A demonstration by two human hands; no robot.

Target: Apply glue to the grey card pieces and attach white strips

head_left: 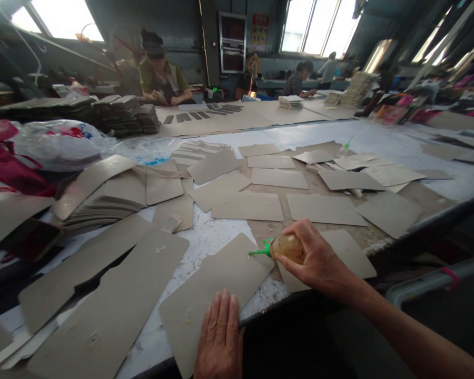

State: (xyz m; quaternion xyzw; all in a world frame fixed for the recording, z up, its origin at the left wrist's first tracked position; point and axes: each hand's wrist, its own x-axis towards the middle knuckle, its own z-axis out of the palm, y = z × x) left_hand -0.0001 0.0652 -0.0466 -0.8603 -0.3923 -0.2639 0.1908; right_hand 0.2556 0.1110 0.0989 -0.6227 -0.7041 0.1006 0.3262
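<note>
My right hand [314,263] is wrapped round a glue bottle [287,248] with amber contents and a green nozzle. Its tip points left, at or just above the far right part of a grey cardboard sheet [217,273]; I cannot tell whether it touches. Flat on the near end of that same sheet lies my left hand [220,337], fingers stretched out. A small yellowish ring of glue [188,316] shows beside the left fingers. Under my right wrist another cardboard sheet [347,255] lies at the table's edge.
Several cardboard pieces [247,205] are spread across the table. At left stand a curved stack of sheets [102,202], a phone [33,239] and a plastic bag [63,142]. A second green-tipped bottle [344,150] lies farther back. A co-worker [164,79] sits opposite.
</note>
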